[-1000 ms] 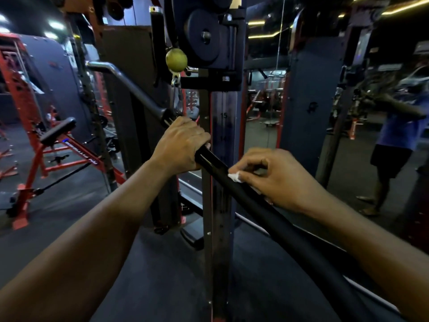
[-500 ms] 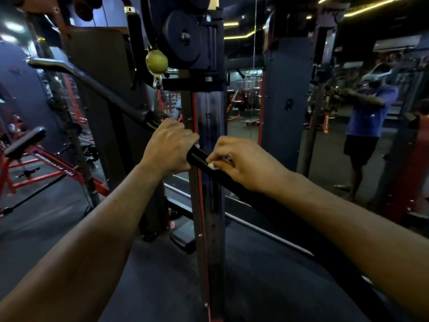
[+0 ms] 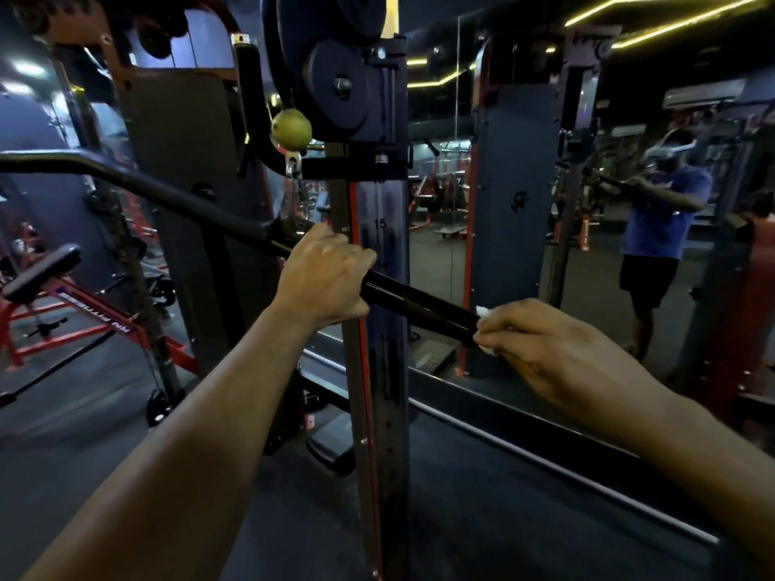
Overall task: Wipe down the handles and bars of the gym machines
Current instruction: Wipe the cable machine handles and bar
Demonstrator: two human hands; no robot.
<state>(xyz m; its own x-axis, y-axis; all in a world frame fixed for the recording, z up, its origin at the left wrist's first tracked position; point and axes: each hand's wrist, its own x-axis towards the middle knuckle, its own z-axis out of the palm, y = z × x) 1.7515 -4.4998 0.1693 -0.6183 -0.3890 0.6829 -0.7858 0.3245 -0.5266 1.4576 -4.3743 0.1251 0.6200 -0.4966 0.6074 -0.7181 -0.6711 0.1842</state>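
A long black pull-down bar [image 3: 419, 301] runs from upper left down to the right, in front of the cable machine's upright [image 3: 379, 371]. My left hand [image 3: 323, 283] grips the bar near its middle, fingers curled over the top. My right hand [image 3: 557, 350] is wrapped round the bar further right, with a small white wipe [image 3: 484, 314] pinched against it. Only two bits of the wipe show past my fingers. The bar's right end is hidden behind my right hand and forearm.
A yellow-green stopper ball [image 3: 291, 128] hangs from the pulley [image 3: 341, 83] above the bar. A red bench frame [image 3: 71, 312] stands at the left. A wall mirror [image 3: 608, 245] on the right reflects a person in a blue shirt. Dark rubber floor [image 3: 461, 517] lies below.
My right hand has slid with the wipe down the bar to the right, away from my left hand, baring a glossy stretch between them. The left hand keeps its grip.
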